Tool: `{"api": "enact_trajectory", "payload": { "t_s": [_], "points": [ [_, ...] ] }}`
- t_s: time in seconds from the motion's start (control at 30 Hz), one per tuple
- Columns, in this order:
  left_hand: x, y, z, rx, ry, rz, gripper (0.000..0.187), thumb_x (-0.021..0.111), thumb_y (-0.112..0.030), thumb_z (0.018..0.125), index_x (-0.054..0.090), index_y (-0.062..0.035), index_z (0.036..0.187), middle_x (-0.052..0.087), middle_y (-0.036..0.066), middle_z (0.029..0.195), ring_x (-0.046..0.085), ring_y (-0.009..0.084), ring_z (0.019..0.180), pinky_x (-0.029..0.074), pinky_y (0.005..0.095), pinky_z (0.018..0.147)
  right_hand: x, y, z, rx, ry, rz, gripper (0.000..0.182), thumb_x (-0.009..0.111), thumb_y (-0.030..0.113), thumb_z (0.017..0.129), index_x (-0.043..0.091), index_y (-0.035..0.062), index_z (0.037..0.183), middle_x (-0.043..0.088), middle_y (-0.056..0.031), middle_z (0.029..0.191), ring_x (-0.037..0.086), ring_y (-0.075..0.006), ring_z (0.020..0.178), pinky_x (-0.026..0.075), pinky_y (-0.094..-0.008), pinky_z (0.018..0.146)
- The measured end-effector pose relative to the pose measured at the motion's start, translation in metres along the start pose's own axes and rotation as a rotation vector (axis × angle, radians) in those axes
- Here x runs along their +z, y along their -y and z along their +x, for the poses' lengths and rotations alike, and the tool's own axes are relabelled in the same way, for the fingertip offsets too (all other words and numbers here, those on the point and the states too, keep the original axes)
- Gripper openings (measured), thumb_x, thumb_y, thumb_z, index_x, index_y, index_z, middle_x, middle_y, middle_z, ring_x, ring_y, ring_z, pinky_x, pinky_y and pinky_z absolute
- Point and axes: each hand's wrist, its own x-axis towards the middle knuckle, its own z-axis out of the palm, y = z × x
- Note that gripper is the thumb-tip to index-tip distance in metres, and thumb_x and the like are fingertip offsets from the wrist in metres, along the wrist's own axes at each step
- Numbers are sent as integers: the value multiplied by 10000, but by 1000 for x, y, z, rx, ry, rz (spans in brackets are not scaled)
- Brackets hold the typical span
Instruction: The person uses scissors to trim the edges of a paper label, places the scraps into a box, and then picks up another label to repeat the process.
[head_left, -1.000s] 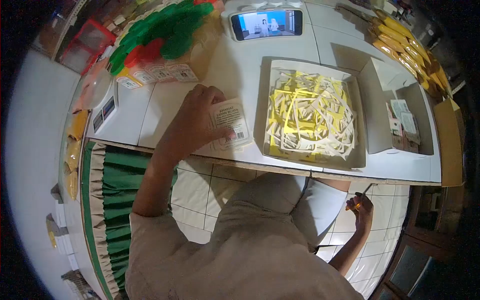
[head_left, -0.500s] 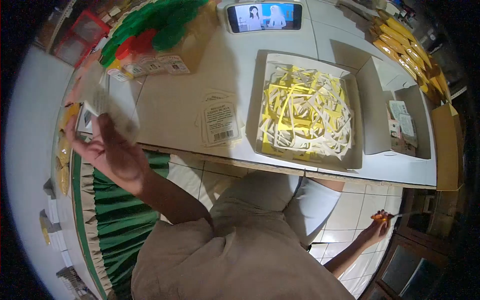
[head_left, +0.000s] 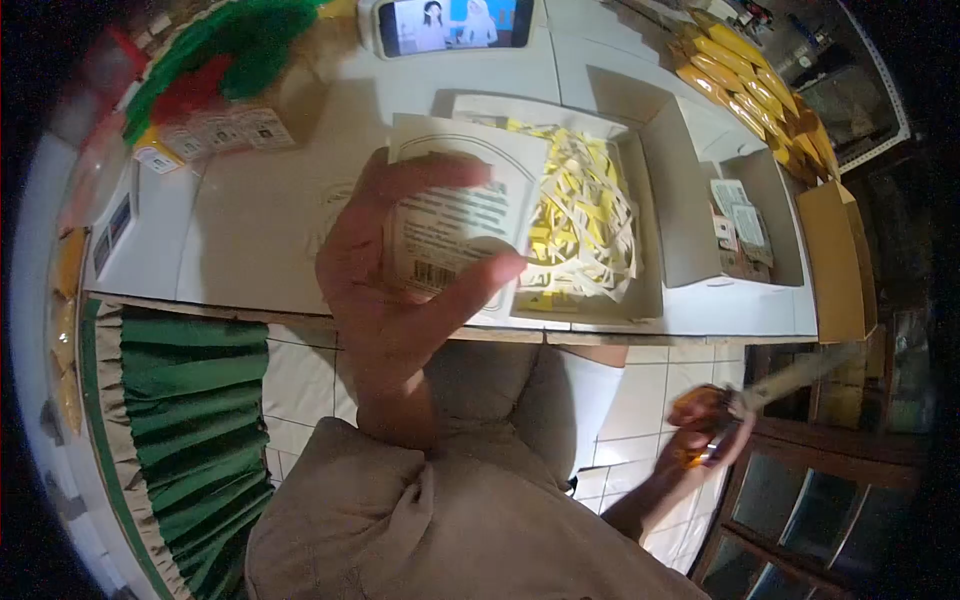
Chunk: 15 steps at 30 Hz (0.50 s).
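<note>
Left hand grip closed on printed label sheet (barcode showing), raised over desk. Right hand, at 4 o'clock, grip clasps orange-handled scissors.

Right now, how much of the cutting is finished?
Quite a bit looks done: the open box is full of white and yellow paper trimmings. In hand: the left hand holds up a printed label sheet, and the right hand grips orange-handled scissors, down by the floor. What is left is hard to tell; the sheet held up does not look trimmed yet.
</note>
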Motion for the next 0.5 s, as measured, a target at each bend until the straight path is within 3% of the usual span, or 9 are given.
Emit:
{"api": "enact_trajectory", "payload": {
  "t_s": [0.03,0.1,0.13,0.17,0.23,0.3,0.33,0.4,0.5],
  "points": [
    [2,1,-1,-16,1,-13,337,687,16,614,591,8,937,562,81,924,551,158,851,441,244,722,18,1,-5,144,56,48,448,679,311,731,502,94,1080,514,-57,815,497,-132,668,403,-255,466],
    [4,4,-2,-45,85,32,330,701,36,577,621,-3,894,590,93,884,575,163,822,453,249,693,44,-11,-16,-56,405,-70,607,725,329,669,453,87,1155,511,-94,913,521,-178,685,419,-266,482],
    [2,4,0,-57,88,23,330,701,36,577,621,-3,894,590,93,884,575,163,822,453,249,693,46,-18,-14,13,540,11,713,750,363,617,427,54,1172,505,-109,955,529,-200,697,424,-273,507],
    [-2,4,5,57,197,156,310,704,37,565,636,-12,863,607,101,857,588,168,797,459,254,686,46,-24,-13,84,675,95,819,774,396,564,400,21,1189,498,-125,998,537,-223,708,428,-280,531],
    [-6,4,9,157,310,284,291,707,37,553,650,-20,833,625,109,829,601,174,772,466,260,678,50,-19,-18,399,731,120,938,793,436,489,379,-39,1184,496,-153,1029,541,-250,758,432,-301,595],
    [-8,4,10,129,502,338,263,711,21,552,637,-16,802,638,133,771,620,212,705,489,304,650,54,-24,-13,394,826,163,941,782,423,498,364,-81,1173,487,-170,1038,537,-252,782,427,-313,630],
    [-9,5,9,15,552,268,324,726,-5,527,650,-17,842,643,141,784,627,225,721,478,301,647,56,-23,-11,345,866,108,911,746,426,546,348,-100,1176,484,-183,1029,537,-242,785,431,-315,634],
    [-10,10,10,24,617,269,336,723,-8,522,652,-15,850,642,142,776,627,229,721,478,304,648,61,-19,-8,244,948,0,859,674,430,643,316,-137,1180,478,-207,1011,538,-221,791,438,-320,642],
    [-10,10,9,-23,661,291,353,711,-12,521,655,-15,869,641,148,781,627,234,723,478,310,652,65,-14,-5,289,912,-34,831,656,437,659,342,-151,1156,480,-213,998,550,-215,736,447,-310,631]
  ]
}}
